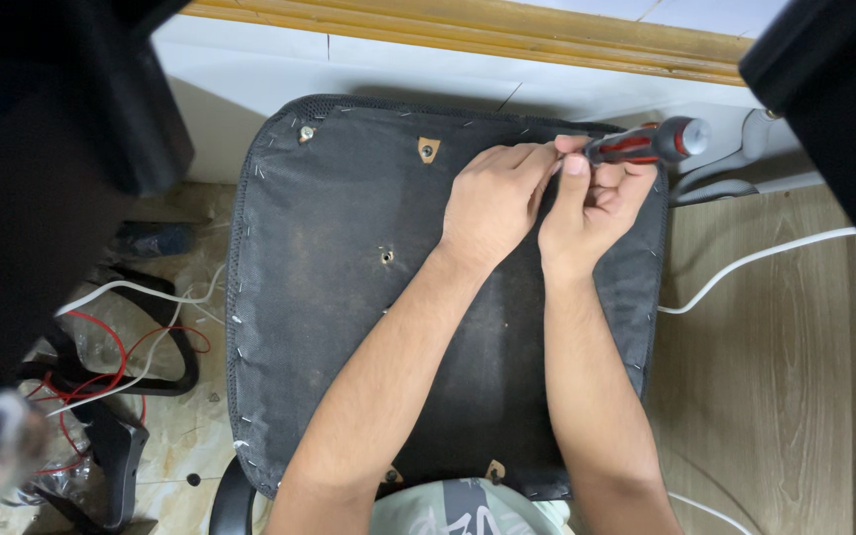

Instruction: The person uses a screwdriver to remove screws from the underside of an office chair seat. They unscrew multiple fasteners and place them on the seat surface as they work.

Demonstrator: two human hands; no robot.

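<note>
An upturned chair seat (349,297), covered in black fabric stapled round its rim, lies flat across the person's lap with its underside facing up. Both hands work at the seat's far right corner. The right hand (594,203) is wrapped around a red-and-black screwdriver (646,144), fingers curled narrow about the handle, thumb pressed along the grip; the handle's grey cap sticks out past the seat's right edge. The left hand (492,198) sits just beside it, touching it, fingers bunched tight at the screwdriver's front end. The tip is hidden under those fingers, so I cannot tell what it bears on, probably a fitting in the fabric.

Along the far edge of the seat a small tan patch with a screw hole (429,150) shows, and another hole (386,257) lies near the middle. Off the seat's left edge, red and white wires (121,347) tangle over black chair parts on the floor. A white cable (745,263) curves across the wooden boards to the right.
</note>
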